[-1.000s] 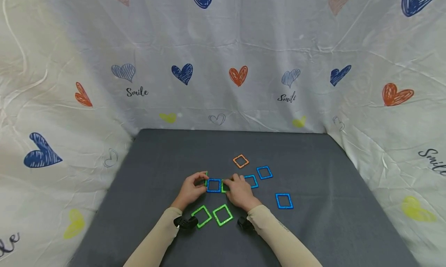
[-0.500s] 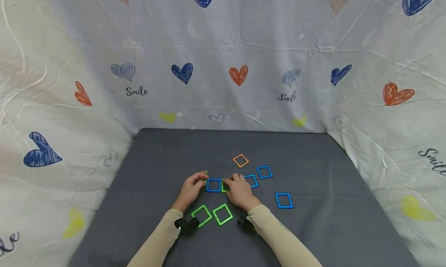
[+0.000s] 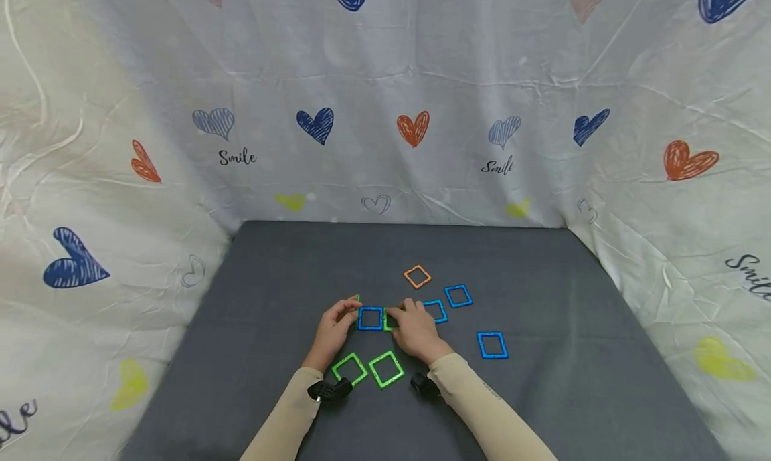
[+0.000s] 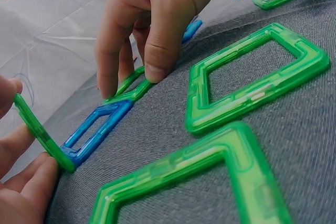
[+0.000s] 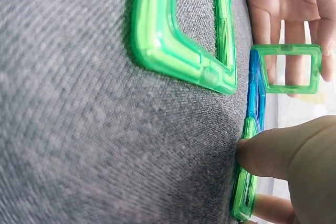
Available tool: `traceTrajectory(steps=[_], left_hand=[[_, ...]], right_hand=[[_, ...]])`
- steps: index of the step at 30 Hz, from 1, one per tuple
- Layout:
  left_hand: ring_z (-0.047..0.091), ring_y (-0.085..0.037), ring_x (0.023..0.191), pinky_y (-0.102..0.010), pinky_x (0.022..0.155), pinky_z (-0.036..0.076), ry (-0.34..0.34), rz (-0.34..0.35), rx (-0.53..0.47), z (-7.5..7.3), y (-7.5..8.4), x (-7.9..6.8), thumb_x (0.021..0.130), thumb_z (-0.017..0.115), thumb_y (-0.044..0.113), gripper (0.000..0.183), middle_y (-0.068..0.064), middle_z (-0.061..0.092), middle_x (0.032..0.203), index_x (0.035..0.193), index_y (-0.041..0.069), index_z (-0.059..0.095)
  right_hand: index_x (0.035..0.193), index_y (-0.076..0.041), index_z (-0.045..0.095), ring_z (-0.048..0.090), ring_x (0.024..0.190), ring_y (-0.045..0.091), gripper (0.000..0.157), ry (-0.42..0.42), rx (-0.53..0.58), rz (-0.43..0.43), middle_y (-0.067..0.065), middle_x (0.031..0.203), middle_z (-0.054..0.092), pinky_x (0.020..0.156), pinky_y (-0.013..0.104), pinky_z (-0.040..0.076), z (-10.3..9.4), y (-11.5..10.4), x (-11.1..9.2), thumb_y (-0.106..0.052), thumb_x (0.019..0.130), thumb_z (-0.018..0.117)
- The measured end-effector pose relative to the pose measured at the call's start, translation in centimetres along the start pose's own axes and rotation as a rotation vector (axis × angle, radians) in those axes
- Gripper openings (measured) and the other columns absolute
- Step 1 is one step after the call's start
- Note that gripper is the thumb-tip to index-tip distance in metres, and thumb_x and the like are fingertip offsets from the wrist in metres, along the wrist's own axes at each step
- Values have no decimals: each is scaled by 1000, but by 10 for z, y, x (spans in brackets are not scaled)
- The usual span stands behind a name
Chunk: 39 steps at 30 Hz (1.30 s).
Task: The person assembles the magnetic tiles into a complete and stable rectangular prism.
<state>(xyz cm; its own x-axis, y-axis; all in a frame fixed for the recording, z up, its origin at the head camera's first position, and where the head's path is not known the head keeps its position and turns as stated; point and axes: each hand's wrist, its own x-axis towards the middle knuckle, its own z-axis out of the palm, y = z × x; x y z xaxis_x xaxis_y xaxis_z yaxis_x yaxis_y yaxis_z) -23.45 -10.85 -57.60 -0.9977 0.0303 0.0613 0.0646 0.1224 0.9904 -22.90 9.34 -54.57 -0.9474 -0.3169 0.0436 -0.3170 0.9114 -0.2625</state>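
Observation:
A green square magnetic tile [image 5: 286,88] stands upright at the left edge of a flat blue magnetic tile [image 3: 370,328]. My left hand [image 3: 330,334] touches the upright tile from its outer side; in the right wrist view its fingers lie fairly straight behind the frame. Against the blue tile's right side lies another green tile [image 4: 140,89]. My right hand [image 3: 415,330] grips that flat tile between thumb and fingers, hiding much of it. Two loose green tiles [image 3: 387,383] [image 4: 262,98] lie nearer my body, between the forearms.
A blue tile [image 3: 444,312] lies partly behind my right hand, with another blue tile [image 3: 460,305] beyond it. Farther right is a third blue tile [image 3: 494,357]. An orange tile [image 3: 417,288] lies toward the back of the grey table [image 3: 289,260]. A white heart-printed cloth [image 3: 373,166] hangs behind.
My left wrist and forearm have shifted slightly right, and the left thumb has drawn back a little. The tiles and my right hand stay in place.

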Motion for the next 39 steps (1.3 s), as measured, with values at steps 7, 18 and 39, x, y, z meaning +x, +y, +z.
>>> traceTrajectory(steps=[7,18,39], left_hand=[[50,-37,142,-56,116,39,38,33,20,3,-1,-3,99,59,3,21,-18,58,147,116,0,70],[52,-38,140,-53,113,43,29,72,26,4,-3,-3,100,59,5,22,-19,57,148,119,-2,68],[53,-38,139,-28,104,50,4,71,33,1,-5,-7,103,58,10,23,-17,55,151,122,3,69]], right_hand=[[134,-19,67,53,105,30,39,-3,28,9,13,126,59,79,46,53,-1,-1,-2,-18,95,71],[131,-17,70,55,108,33,37,25,83,28,15,129,61,77,50,55,1,1,0,-14,93,70],[137,-8,64,68,96,29,40,54,288,154,22,125,61,73,39,57,-41,52,51,-13,98,66]])
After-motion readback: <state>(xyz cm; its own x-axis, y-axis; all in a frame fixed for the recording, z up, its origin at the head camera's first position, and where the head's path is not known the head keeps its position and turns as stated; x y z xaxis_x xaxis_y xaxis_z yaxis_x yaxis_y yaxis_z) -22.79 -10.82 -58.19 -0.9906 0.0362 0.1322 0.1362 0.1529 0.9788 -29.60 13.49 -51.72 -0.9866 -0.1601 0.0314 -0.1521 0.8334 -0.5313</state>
